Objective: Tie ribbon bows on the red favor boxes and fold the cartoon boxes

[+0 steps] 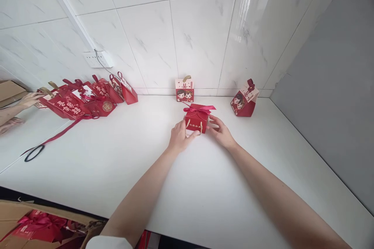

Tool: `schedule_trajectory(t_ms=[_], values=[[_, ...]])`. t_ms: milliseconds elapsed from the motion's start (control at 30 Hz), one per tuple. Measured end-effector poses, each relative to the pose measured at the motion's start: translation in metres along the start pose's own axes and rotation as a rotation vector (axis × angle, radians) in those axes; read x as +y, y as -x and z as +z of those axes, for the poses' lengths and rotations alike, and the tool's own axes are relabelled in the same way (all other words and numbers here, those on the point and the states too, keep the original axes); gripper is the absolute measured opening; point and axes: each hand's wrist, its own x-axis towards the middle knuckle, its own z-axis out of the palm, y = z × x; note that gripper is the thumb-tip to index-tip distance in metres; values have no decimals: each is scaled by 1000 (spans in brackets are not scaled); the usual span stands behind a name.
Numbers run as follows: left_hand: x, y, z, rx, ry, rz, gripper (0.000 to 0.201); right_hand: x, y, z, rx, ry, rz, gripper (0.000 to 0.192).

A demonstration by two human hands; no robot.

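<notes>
A red gift box (pixel 193 118) with a pink-red ribbon bow on top and twisted gold cord handles stands on the white table between both hands. My left hand (pixel 179 136) grips its left side, with the thumb across the lower front. From the right, my right hand (pixel 221 133) holds the box's side with curved fingers. Just behind stands a pink and red box (pixel 184 90) with two cartoon figures and a gold loop. Farther right is a similar peaked box (pixel 244 101) with a dark red loop.
Several red gift boxes (pixel 87 99) crowd the left back, a ribbon (pixel 66 129) and black ring (pixel 34 153) before them. Another person's hand (pixel 30 99) touches that group. A cardboard carton (pixel 17 212) with red boxes sits below the front edge. Tiled wall behind, grey panel (pixel 336 85) right.
</notes>
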Motion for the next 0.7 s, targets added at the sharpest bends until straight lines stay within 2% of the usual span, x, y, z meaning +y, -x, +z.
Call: schedule_trajectory(t_ms=[67,100,200,367,467,567,633,700], values=[[1,1,5,25,-89,-77,99,-6,2,-1,-30,107,-26,48],[1,1,7,55,-126,-114,110,-9,4,-2,-63,170,-44,41],[-2,0,13,114,-185,-195,118,-17,7,-2,-227,297,-119,26],[-2,-2,14,138,-151,-293,133,-21,9,0,-436,345,-276,21],[-3,-4,11,190,-104,-312,132,-24,11,6,-514,362,-372,18],[-8,-7,6,238,12,-287,116,-28,16,17,-503,388,-437,19],[-12,-9,2,275,136,-251,102,-30,18,21,-402,374,-438,18],[-15,-12,0,298,292,-220,84,-30,18,22,-213,316,-394,21]])
